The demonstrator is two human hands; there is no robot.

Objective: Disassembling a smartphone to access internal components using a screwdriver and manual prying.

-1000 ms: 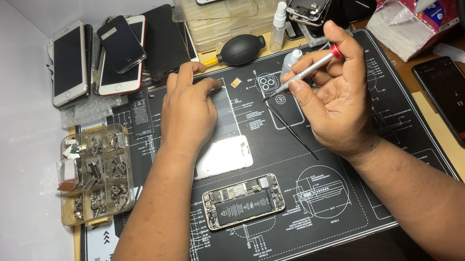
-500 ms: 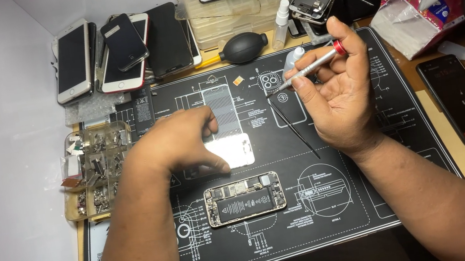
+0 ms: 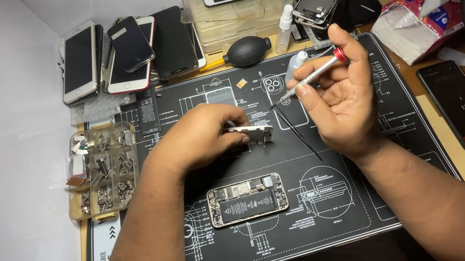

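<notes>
Black repair mat [image 3: 382, 200] underneath. Left hand [image 3: 199, 136] pinches detached phone screen panel [image 3: 255, 133]; right hand [image 3: 340, 97] grips screwdriver [image 3: 311, 75] just beside it. Opened phone body [image 3: 247, 199] lies nearer the person, w/ battery exposed: disassembly looks well underway, reassembly not yet done.

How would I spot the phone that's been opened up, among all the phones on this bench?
Find the black repair mat with white diagrams that covers the middle of the bench. Near its front edge, below the left hand, lies the opened phone body. Unlike the phones stacked beyond the mat, it has no screen, so its battery and circuit board are bare.
</notes>
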